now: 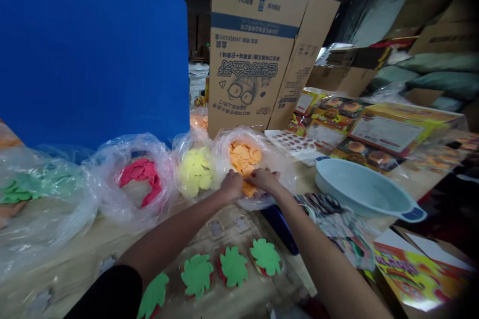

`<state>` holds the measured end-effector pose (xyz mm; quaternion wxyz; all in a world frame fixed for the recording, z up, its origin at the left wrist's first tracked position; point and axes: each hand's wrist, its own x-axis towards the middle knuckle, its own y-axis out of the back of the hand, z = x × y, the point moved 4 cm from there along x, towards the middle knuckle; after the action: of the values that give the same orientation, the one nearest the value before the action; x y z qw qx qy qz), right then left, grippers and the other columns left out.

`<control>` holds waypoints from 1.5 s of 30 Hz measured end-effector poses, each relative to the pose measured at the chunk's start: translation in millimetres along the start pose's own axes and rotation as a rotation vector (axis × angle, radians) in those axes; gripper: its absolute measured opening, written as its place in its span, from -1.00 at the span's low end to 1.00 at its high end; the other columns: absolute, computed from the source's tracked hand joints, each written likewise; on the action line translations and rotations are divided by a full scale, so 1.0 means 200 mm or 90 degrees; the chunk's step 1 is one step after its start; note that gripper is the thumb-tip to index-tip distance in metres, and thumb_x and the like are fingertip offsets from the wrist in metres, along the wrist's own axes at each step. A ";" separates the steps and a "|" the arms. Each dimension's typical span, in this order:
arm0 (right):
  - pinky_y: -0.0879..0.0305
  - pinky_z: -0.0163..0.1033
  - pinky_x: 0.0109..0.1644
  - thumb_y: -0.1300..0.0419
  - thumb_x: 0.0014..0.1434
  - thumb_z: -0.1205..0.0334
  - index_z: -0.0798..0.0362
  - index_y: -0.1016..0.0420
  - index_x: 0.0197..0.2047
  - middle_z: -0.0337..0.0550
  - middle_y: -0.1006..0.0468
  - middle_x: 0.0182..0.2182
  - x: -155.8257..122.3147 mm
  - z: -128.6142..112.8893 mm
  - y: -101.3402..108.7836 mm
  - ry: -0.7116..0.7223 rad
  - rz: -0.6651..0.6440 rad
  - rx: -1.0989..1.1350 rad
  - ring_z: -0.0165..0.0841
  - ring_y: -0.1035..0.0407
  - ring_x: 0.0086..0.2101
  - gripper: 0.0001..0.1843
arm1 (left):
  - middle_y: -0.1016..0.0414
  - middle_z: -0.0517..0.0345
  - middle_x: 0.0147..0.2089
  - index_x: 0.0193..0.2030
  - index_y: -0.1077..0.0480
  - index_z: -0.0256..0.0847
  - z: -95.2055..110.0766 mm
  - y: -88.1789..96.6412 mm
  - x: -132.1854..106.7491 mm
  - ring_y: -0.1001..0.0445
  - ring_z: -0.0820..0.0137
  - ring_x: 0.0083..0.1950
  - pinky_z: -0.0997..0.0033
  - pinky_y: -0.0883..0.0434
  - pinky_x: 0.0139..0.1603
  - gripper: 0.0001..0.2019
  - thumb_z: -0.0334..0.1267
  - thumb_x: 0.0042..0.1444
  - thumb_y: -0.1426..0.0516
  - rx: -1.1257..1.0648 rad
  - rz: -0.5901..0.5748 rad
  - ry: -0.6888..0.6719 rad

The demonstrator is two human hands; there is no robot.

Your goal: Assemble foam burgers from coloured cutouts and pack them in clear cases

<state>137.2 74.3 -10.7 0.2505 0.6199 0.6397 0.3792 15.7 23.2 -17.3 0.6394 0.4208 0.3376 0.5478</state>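
Observation:
Both of my hands are at a clear plastic bag (279, 172) of orange flat discs (245, 157). My left hand (232, 185) is closed at the bag's left side, and what its fingers hold is hidden. Opposite it, my right hand (265, 180) has its fingers bent together over the orange discs; I cannot make out what is between them. Below my arms, green leaf-shaped pieces (232, 266) lie in a row on top of red ones in a clear plastic tray (213, 241).
Bags of yellow pieces (195, 172), red pieces (140, 172) and green pieces (22, 187) stand to the left. A light-blue basin (364, 184) sits at right, near printed boxes (389, 129). Behind rise a cardboard box (250, 55) and a blue panel (93, 60).

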 end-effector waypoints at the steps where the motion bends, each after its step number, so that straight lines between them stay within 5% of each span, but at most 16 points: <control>1: -0.06 -0.04 -0.15 -0.30 -0.28 0.00 0.07 -0.39 -0.69 -0.14 -0.45 -0.59 -0.01 0.00 0.00 0.011 -0.008 0.035 -0.16 -0.30 -0.29 -0.69 | -0.25 -0.13 -0.05 -0.15 -0.27 -0.34 -0.01 0.00 0.01 -0.30 0.18 -0.04 0.36 -0.29 -0.12 -0.41 -0.15 -0.38 -0.30 -0.006 -0.004 -0.003; 7: -0.23 -0.26 -0.33 -0.05 -0.01 -0.02 0.12 -0.42 -0.40 -0.15 -0.51 -0.46 -0.07 0.02 0.06 0.043 -0.033 0.261 -0.36 -0.36 -0.41 -0.65 | -0.37 -0.02 -0.14 -0.21 -0.32 -0.30 -0.01 0.02 0.04 -0.34 0.18 -0.11 0.32 -0.31 -0.14 -0.47 -0.21 -0.43 -0.29 -0.121 -0.024 -0.060; 13: -0.27 -0.27 -0.40 -0.18 -0.11 0.19 0.15 -0.40 -0.24 -0.17 -0.48 -0.47 -0.08 0.00 0.02 0.030 -0.073 0.327 -0.40 -0.34 -0.49 -0.67 | -0.37 0.02 -0.09 0.04 -0.17 -0.26 -0.05 0.02 0.06 -0.39 0.29 -0.18 0.40 -0.35 -0.23 -0.28 -0.30 -0.37 -0.27 -0.167 -0.032 -0.069; 18: -0.26 -0.31 -0.40 -0.22 -0.30 0.51 0.11 -0.36 -0.09 -0.20 -0.47 -0.38 -0.11 0.02 -0.03 0.029 -0.118 0.318 -0.44 -0.33 -0.48 -0.41 | -0.33 0.01 -0.05 -0.07 -0.31 -0.25 -0.04 0.09 0.16 -0.35 0.32 -0.11 0.44 -0.29 -0.15 -0.50 -0.45 -0.28 -0.18 -0.135 -0.060 -0.222; 26: -0.26 -0.35 -0.39 -0.29 -0.29 0.38 0.02 -0.37 -0.12 -0.27 -0.48 -0.41 -0.12 0.03 0.14 0.062 -0.099 0.561 -0.47 -0.33 -0.46 -0.45 | -0.42 0.20 -0.43 -0.41 -0.41 -0.27 0.02 0.21 0.27 -0.35 0.41 -0.32 0.50 -0.24 -0.29 -0.83 -0.37 -0.25 -0.22 -0.120 -0.115 -0.321; 32: -0.35 -0.35 -0.34 -0.35 -0.28 0.33 -0.02 -0.40 -0.20 -0.30 -0.51 -0.44 -0.15 0.03 0.27 -0.059 -0.089 0.809 -0.46 -0.39 -0.43 -0.52 | -0.38 0.20 -0.45 -0.32 -0.37 -0.34 0.03 0.30 0.23 -0.36 0.51 -0.47 0.52 -0.32 -0.44 -0.77 -0.30 -0.18 -0.20 -0.501 -0.119 -0.165; 37: -0.40 -0.37 -0.39 -0.31 -0.26 0.43 0.00 -0.40 -0.29 -0.31 -0.51 -0.47 -0.13 0.08 0.27 -0.121 -0.045 0.907 -0.46 -0.41 -0.46 -0.61 | -0.41 0.15 -0.43 -0.34 -0.38 -0.33 0.04 0.32 0.21 -0.38 0.52 -0.47 0.52 -0.35 -0.47 -0.75 -0.26 -0.20 -0.24 -0.628 -0.081 -0.141; 41: -0.40 -0.37 -0.43 -0.29 -0.25 0.45 0.00 -0.40 -0.30 -0.30 -0.50 -0.47 -0.12 0.16 0.28 -0.152 0.037 0.899 -0.46 -0.41 -0.47 -0.63 | -0.41 0.14 -0.44 -0.38 -0.38 -0.33 0.02 0.32 0.19 -0.38 0.50 -0.46 0.52 -0.36 -0.47 -0.73 -0.24 -0.23 -0.26 -0.679 -0.068 -0.122; 45: -0.37 -0.33 -0.45 -0.27 -0.23 0.37 0.00 -0.40 -0.32 -0.30 -0.45 -0.51 -0.11 0.21 0.31 -0.132 0.088 0.742 -0.46 -0.37 -0.51 -0.69 | -0.40 0.15 -0.44 -0.37 -0.34 -0.31 -0.02 0.31 0.17 -0.41 0.49 -0.44 0.47 -0.40 -0.44 -0.72 -0.23 -0.23 -0.27 -0.746 -0.037 -0.058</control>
<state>209.3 56.5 10.2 -0.0955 0.7290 0.6728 -0.0815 -7.2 59.7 37.8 0.7940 0.0110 -0.0378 0.6066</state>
